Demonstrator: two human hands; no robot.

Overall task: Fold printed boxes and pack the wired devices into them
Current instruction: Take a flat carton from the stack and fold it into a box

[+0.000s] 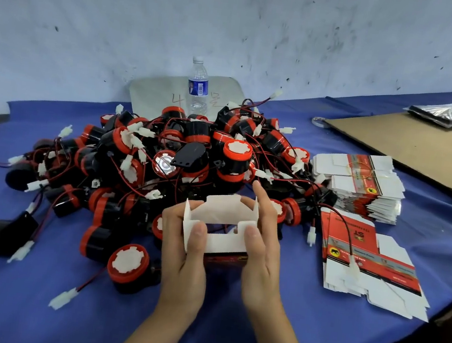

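Note:
A half-formed printed box (220, 222), white inside and red outside, stands open-topped between my hands above the blue table. My left hand (183, 254) grips its left side, thumb pressed on the near wall. My right hand (262, 250) grips its right side, thumb on a flap and index finger raised straight. Behind the box lies a big heap of black-and-red wired devices (163, 163) with white plugs. A bundled stack of flat printed boxes (365, 188) sits at the right, and loose flat boxes (370, 260) lie in front of it.
A water bottle (198, 88) stands behind the heap against the wall. A brown cardboard sheet (421, 149) and a black packet (451, 113) lie at the far right. The blue cloth (58, 321) covers the table; its edge drops off at the lower right.

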